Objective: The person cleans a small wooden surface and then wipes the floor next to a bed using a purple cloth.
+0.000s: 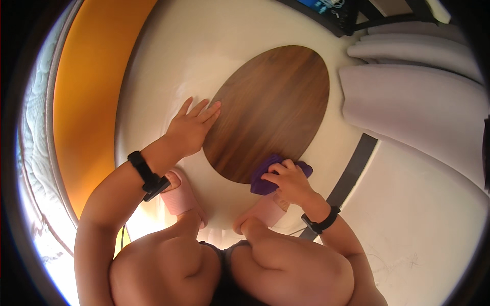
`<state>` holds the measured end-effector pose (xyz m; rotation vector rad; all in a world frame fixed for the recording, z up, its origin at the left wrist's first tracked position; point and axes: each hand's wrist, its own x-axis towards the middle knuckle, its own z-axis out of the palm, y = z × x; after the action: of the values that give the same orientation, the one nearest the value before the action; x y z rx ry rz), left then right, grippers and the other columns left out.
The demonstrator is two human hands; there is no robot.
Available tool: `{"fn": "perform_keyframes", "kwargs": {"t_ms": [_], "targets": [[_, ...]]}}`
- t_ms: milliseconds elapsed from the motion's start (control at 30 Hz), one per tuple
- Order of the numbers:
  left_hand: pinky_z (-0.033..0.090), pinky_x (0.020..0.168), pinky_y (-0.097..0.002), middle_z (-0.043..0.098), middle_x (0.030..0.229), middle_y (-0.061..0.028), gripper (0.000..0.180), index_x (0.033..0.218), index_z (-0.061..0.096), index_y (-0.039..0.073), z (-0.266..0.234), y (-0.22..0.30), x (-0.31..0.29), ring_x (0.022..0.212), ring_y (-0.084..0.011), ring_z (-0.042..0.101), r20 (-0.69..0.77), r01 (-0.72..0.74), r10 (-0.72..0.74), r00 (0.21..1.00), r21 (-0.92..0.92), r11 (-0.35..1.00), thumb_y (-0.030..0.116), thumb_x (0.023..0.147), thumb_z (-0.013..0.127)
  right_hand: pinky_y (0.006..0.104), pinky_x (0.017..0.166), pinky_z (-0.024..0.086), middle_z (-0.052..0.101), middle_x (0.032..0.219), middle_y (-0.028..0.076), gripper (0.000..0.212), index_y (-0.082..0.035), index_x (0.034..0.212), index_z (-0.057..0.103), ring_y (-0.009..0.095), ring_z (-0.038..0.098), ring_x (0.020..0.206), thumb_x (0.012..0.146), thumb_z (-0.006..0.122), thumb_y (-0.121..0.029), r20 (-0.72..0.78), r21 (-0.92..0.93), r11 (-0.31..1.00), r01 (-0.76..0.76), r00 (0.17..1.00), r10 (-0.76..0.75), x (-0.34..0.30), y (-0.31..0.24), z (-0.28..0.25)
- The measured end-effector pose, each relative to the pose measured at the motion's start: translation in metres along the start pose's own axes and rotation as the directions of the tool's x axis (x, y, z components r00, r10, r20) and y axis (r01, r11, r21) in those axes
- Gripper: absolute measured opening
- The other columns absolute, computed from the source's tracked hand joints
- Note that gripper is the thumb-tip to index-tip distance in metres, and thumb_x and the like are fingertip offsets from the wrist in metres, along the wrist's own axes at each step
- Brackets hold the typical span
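An oval wooden tabletop (270, 107) with dark brown grain lies in the middle of the view. My left hand (191, 126) is at its left edge, fingers spread, the fingertips resting at the rim with nothing held. At the near right edge my right hand (290, 182) presses a bunched purple cloth (262, 179) against the tabletop, fingers bent over it. Part of the cloth hangs past the edge. Each wrist wears a black band.
Pink slippers (179, 196) on my feet stand just below the tabletop. An orange panel (89, 102) of a bed runs along the left. Grey-lilac curtain-like fabric (408, 97) hangs at the right, near a dark strip (352, 173) on the pale floor. A dark frame (367, 15) stands at the far right.
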<state>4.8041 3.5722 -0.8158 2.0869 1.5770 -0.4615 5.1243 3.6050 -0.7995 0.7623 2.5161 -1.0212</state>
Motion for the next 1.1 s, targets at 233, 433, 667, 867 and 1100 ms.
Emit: {"fn": "perform_keyframes", "kwargs": {"t_ms": [233, 433, 667, 867, 1100], "targets": [[0.032, 0.102, -0.0433, 0.025, 0.146, -0.0023, 0.062, 0.134, 0.037, 0.005, 0.0, -0.002, 0.0, 0.122, -0.0261, 0.039, -0.132, -0.036, 0.026, 0.991, -0.074, 0.997, -0.004, 0.073, 0.047, 0.0399, 0.085, 0.045, 0.055, 0.109, 0.007, 0.045, -0.014, 0.108, 0.06, 0.033, 0.049, 0.098, 0.064, 0.061, -0.002, -0.065, 0.037, 0.865, -0.5, 0.863, 0.501, -0.067, 0.071, -0.014], [0.041, 0.093, -0.0339, 0.04, 0.133, -0.0137, 0.06, 0.132, 0.036, 0.001, 0.018, -0.001, 0.009, 0.115, -0.0291, 0.045, -0.129, 0.083, -0.301, 0.945, -0.794, 0.602, -0.001, 0.074, 0.047, 0.0336, 0.083, 0.046, 0.06, 0.103, 0.012, 0.037, 0.0, 0.112, 0.054, 0.027, 0.057, 0.095, 0.075, 0.055, -0.006, -0.162, 0.707, 0.581, -0.403, 0.707, 0.689, -0.052, 0.096, 0.015], [0.039, 0.079, -0.0291, 0.053, 0.099, -0.0026, 0.045, 0.119, 0.051, 0.005, 0.013, -0.014, 0.018, 0.085, -0.0152, 0.049, 0.533, 0.442, -0.384, 0.754, -0.844, -0.302, 0.017, 0.075, 0.054, 0.0254, 0.072, 0.046, 0.056, 0.088, 0.006, 0.041, 0.0, 0.113, 0.052, 0.014, 0.053, 0.079, 0.074, 0.059, -0.008, 0.398, 0.917, -0.308, -0.253, 0.584, 0.707, -0.003, 0.076, 0.01], [0.038, 0.076, -0.0274, 0.055, 0.091, -0.0005, 0.031, 0.104, 0.058, 0.007, 0.017, -0.017, 0.015, 0.08, -0.0132, 0.049, 0.525, 0.347, -0.349, 0.776, -0.818, -0.459, 0.021, 0.076, 0.054, 0.0341, 0.078, 0.045, 0.056, 0.089, 0.002, 0.037, -0.005, 0.11, 0.052, 0.014, 0.052, 0.079, 0.074, 0.057, -0.014, 0.48, 0.877, -0.377, -0.3, 0.601, 0.639, -0.005, 0.077, 0.003], [0.04, 0.076, -0.0282, 0.055, 0.094, -0.0006, 0.029, 0.104, 0.053, 0.008, 0.016, -0.003, 0.009, 0.083, -0.0129, 0.05, 0.372, 0.338, -0.145, 0.917, -0.917, -0.213, 0.028, 0.084, 0.059, 0.0406, 0.091, 0.042, 0.053, 0.118, 0.009, 0.049, -0.004, 0.125, 0.044, 0.026, 0.051, 0.107, 0.079, 0.06, -0.011, 0.298, 0.815, -0.571, 0.101, 0.771, 0.563, -0.015, 0.056, -0.028]]}}
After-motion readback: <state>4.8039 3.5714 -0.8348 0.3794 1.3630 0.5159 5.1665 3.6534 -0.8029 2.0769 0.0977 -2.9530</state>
